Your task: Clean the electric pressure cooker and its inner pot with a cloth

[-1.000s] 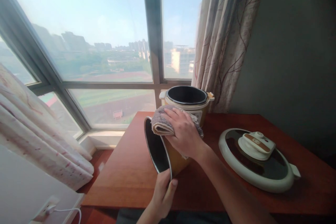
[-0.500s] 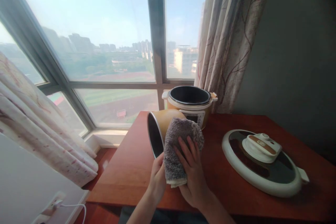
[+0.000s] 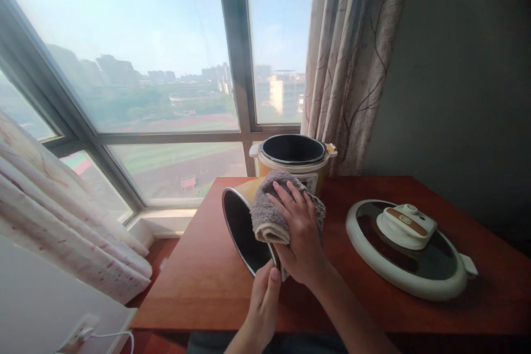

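Note:
A cooker's inner pot (image 3: 243, 227), yellow outside and black inside, lies tipped on its side with its mouth turned left toward me. My left hand (image 3: 265, 293) pinches its rim at the near lower edge, thumb on top. Draped over the pot's outer wall is a folded grey towel (image 3: 271, 204) with a pale hem. My right hand (image 3: 301, 232) holds the towel against the wall, its fingers stretched across the cloth. Behind stands the yellow pressure cooker (image 3: 294, 157), uncovered, with a dark interior and partly hidden by the towel.
The cooker's round lid (image 3: 409, 251), with a white rim and raised handle, rests at the right of the reddish-brown table (image 3: 186, 287). Windows and curtains (image 3: 352, 66) border the back and left. A white cable (image 3: 112, 334) is plugged into a socket at lower left.
My right hand and the towel have shifted up along the pot's wall. The pot's mouth has turned more toward me, and my left hand now grips lower on the rim.

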Demonstrator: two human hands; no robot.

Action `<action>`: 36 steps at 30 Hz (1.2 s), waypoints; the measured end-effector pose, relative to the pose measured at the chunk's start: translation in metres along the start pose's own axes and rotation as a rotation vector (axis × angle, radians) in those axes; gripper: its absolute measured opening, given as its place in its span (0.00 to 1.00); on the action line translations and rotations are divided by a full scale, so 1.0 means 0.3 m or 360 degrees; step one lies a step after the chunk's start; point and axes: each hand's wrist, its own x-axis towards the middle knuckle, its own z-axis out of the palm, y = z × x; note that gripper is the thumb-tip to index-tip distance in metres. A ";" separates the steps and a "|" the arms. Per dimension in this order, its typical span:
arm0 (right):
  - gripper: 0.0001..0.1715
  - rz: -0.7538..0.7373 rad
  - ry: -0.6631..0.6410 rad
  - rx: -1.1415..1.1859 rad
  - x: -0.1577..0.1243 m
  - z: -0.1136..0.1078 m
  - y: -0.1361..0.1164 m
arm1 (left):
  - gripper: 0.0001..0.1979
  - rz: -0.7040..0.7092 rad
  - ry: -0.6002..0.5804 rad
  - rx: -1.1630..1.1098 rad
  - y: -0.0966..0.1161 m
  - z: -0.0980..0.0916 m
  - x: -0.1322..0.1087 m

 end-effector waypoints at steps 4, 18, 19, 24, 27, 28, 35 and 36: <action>0.34 -0.0041 -0.0051 -0.0002 0.035 0.004 -0.002 | 0.32 -0.0068 0.0168 -0.0184 0.035 0.029 0.011; 0.39 -0.0012 0.0021 0.0248 -0.372 0.205 0.027 | 0.27 -0.0493 0.0387 -0.0991 0.264 0.023 0.177; 0.38 0.0013 0.0040 0.0260 -0.381 0.215 0.023 | 0.27 -0.0510 0.0369 -0.1052 0.284 0.024 0.191; 0.37 0.0105 0.0195 0.0356 -0.350 0.229 -0.008 | 0.26 -0.0507 0.0338 -0.1014 0.265 0.014 0.186; 0.35 0.0168 0.0249 0.0445 -0.314 0.213 -0.028 | 0.27 -0.0336 0.0292 -0.0634 0.177 -0.019 0.141; 0.34 0.0203 0.0268 0.0475 -0.303 0.205 -0.036 | 0.27 -0.0290 0.0238 -0.0506 0.143 -0.032 0.125; 0.33 0.0421 0.0389 0.0557 -0.226 0.183 -0.066 | 0.25 0.0078 -0.0163 0.0128 -0.006 -0.078 0.092; 0.33 0.0405 0.0375 0.0533 -0.207 0.180 -0.062 | 0.27 0.0135 -0.0188 0.0167 -0.011 -0.074 0.095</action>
